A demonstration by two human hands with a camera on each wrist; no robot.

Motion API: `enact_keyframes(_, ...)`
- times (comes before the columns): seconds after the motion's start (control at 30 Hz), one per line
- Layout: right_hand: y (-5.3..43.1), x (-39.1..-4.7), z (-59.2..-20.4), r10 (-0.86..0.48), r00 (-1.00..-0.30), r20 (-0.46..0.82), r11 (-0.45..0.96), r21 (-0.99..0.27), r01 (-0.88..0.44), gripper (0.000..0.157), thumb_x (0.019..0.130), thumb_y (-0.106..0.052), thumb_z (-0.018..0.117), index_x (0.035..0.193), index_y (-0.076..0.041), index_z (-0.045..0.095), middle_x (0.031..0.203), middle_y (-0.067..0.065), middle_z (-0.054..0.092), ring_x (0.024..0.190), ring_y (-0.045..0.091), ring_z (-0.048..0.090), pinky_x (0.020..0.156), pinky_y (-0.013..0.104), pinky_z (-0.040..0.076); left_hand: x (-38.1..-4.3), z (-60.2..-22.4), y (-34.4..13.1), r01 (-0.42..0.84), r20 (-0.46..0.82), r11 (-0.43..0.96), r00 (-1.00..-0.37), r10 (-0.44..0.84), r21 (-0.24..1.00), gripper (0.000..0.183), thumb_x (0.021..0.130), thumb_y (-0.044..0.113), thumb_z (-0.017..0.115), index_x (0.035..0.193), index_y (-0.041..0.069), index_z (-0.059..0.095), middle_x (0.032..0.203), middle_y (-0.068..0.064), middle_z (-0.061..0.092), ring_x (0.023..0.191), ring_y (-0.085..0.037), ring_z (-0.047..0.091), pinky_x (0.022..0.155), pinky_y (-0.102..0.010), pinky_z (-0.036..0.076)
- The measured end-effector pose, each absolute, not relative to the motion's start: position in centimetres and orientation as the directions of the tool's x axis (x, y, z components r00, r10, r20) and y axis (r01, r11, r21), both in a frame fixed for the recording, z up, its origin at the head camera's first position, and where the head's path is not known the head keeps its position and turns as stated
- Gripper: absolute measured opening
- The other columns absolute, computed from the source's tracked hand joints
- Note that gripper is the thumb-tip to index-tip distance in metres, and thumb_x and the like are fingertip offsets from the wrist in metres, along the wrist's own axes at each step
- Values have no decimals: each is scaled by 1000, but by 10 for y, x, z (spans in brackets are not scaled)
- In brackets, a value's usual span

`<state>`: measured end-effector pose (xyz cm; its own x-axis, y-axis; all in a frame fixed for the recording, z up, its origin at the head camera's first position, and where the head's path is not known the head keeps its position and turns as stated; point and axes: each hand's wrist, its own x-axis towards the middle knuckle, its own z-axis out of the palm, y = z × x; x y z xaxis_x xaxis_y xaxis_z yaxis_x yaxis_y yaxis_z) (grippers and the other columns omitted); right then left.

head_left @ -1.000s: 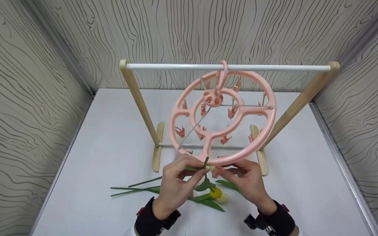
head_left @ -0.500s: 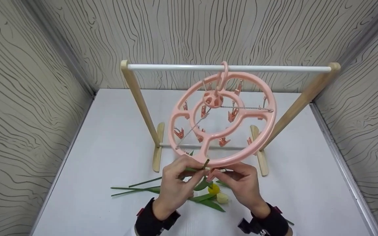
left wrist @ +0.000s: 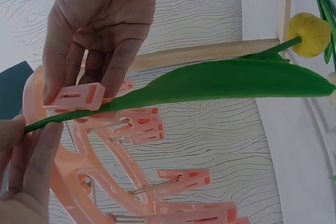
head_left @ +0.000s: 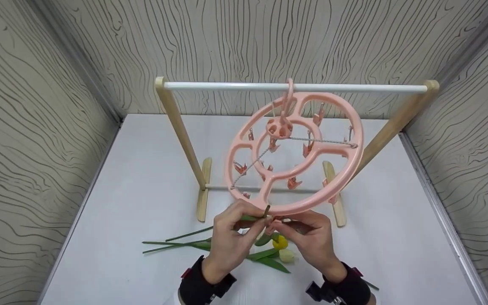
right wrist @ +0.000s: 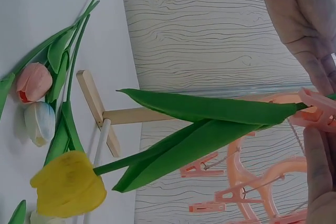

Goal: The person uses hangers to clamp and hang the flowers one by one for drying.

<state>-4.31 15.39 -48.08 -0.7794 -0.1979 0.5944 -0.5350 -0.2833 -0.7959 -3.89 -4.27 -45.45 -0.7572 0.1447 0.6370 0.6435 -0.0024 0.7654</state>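
Yellow tulip (left wrist: 210, 81), stem (left wrist: 73, 115) in L hand (head_left: 232, 239), R hand (head_left: 311, 243) w/ peg (left wrist: 79, 97)

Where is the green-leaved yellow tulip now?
In the head view, the tulip hangs bloom down between the left hand, pinching its stem, and the right hand, below the near rim of the round pink plastic hanger.

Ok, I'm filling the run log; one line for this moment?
left hand: pinches yellow tulip by stem | right hand: pinches pink clip | pink hanger: hooked on white rod
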Motion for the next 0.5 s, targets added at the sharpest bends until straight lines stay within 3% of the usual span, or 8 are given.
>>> enact_keyframes(0.3,156,-38,-482,-197,-847,494,-87,-869,-487,44,90,23,71,130,5,73,126,-5,80,112,10,79,91,29,69,-45,-459,-46,639,635,22,-767,87,769,18,92,-12,77,107,-1,75,100,-20,73,85,-27,79,74,-29,70)
enact_keyframes(0.5,167,-37,-489,-191,-854,484,-38,-873,-486,39,87,23,73,123,9,74,120,-1,81,109,9,79,90,26,68,-48,-461,-53,629,628,36,-777,45,776,26,88,-18,78,106,1,77,100,-18,75,89,-12,78,73,-27,69)
